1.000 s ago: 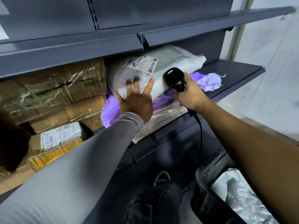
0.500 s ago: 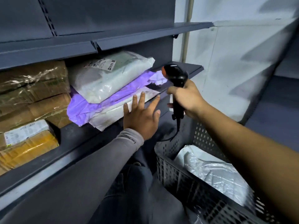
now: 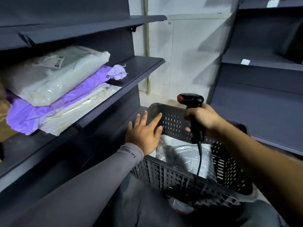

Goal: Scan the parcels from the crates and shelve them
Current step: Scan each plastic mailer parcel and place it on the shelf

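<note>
The right hand [image 3: 204, 119] is wrapped tight around the handle of a black barcode scanner [image 3: 193, 112]. The scanner is smooth plastic with an orange tip, and a thin black cord [image 3: 199, 163] hangs down from it. Right under this grip sits a dark plastic crate [image 3: 180, 176] with lots of little holes in its walls. Inside the crate, below the scanner, lies a shiny, crinkly grey bag parcel [image 3: 185, 156].

The left hand [image 3: 144, 131] is beside the scanner hand, flat with fingers spread, holding nothing, over the crate's near corner. Its grey sleeve [image 3: 91, 181] has small writing at the cuff, too blurry to read.

Up and to the left of both hands, on the dark metal shelf [image 3: 139, 68], soft bags are stacked: a white parcel [image 3: 54, 76] on top, a purple parcel [image 3: 41, 110] under it. The white one has a label [image 3: 57, 62], too small to read.
</note>
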